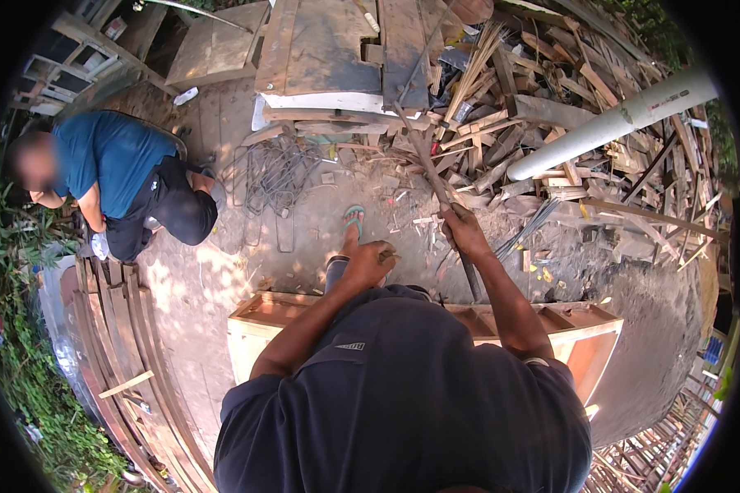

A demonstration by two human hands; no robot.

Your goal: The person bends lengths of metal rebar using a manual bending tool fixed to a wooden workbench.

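My right hand [465, 233] is wrapped around a long, dark wooden stick [432, 168]. The stick slants from the edge of the workbench down past my hand toward my lap. My left hand [372, 264] is held over my leg with its fingers curled together. Whatever it may hold is too small to make out. Beneath my arms lies a light wooden frame with compartments [584, 337], partly hidden by my body. My sandalled foot [353, 222] rests on the dirt floor just ahead of the left hand.
A worn wooden workbench [329, 57] stands ahead. Scrap wood [543, 107] is heaped at the right, with a thick pale pipe [617, 123] across it. Bent metal rods [275, 177] lie on the ground. Another person [123, 177] sits at the left, near long planks [127, 329].
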